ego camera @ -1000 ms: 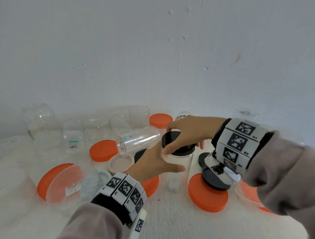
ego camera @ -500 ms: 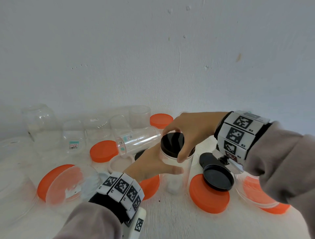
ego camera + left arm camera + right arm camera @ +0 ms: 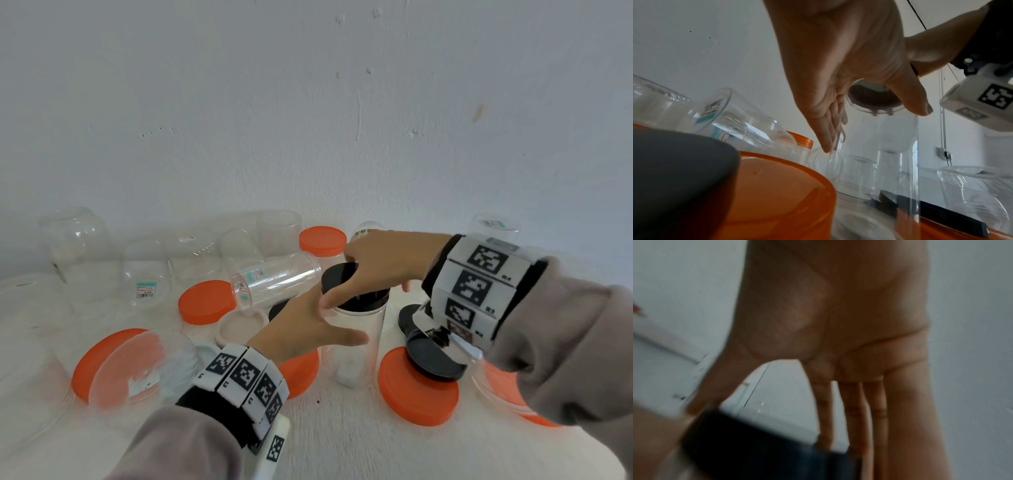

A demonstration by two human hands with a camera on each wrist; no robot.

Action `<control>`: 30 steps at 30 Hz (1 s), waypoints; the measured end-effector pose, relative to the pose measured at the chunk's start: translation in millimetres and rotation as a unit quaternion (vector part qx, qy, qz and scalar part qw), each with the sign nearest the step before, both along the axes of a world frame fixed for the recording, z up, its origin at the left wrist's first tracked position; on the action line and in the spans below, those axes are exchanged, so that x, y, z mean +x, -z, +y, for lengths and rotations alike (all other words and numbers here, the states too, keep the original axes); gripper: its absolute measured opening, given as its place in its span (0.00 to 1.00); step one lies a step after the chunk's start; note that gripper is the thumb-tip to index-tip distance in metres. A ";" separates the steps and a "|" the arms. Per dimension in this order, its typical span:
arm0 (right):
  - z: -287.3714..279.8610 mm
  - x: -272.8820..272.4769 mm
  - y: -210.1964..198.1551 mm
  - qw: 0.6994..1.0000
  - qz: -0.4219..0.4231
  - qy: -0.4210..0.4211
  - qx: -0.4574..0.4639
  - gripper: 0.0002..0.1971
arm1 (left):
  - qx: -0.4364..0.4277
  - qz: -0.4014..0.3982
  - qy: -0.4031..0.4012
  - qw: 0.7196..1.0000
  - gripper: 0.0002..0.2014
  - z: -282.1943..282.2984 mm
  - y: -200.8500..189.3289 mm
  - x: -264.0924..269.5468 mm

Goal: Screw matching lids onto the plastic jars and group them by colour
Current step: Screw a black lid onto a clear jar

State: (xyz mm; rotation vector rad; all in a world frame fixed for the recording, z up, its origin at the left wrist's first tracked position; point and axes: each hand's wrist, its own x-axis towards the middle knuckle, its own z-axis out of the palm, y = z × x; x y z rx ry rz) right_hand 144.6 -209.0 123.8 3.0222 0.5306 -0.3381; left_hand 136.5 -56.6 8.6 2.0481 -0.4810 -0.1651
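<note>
A tall clear jar (image 3: pixel 358 342) stands upright in the middle of the white surface with a black lid (image 3: pixel 339 279) on its mouth. My left hand (image 3: pixel 308 325) grips the jar's upper body from the left, thumb across the front. In the left wrist view the left hand (image 3: pixel 838 78) has its fingers behind the jar (image 3: pixel 879 146) and its thumb in front. My right hand (image 3: pixel 376 267) reaches in from the right and grips the lid from above. The right wrist view is blurred: the right hand (image 3: pixel 838 337) has its fingertips on the black lid (image 3: pixel 766 447).
A loose black lid (image 3: pixel 435 359) lies on an orange lid (image 3: pixel 418 390) to the right. More orange lids (image 3: pixel 205 301) lie around, and a clear jar (image 3: pixel 277 282) lies on its side behind. Upturned clear jars (image 3: pixel 147 270) line the wall. A wide orange-lidded jar (image 3: pixel 130 366) lies at left.
My right hand has twisted on the black lid, its wrist rising and then dropping back. The left hand has kept its hold on the jar, which stays in place.
</note>
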 end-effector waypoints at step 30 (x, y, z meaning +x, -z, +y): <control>-6.1 10.3 -14.8 0.994 0.088 -0.067 0.002 0.43 | 0.001 0.001 0.002 1.000 0.44 -3.2 4.0 1.3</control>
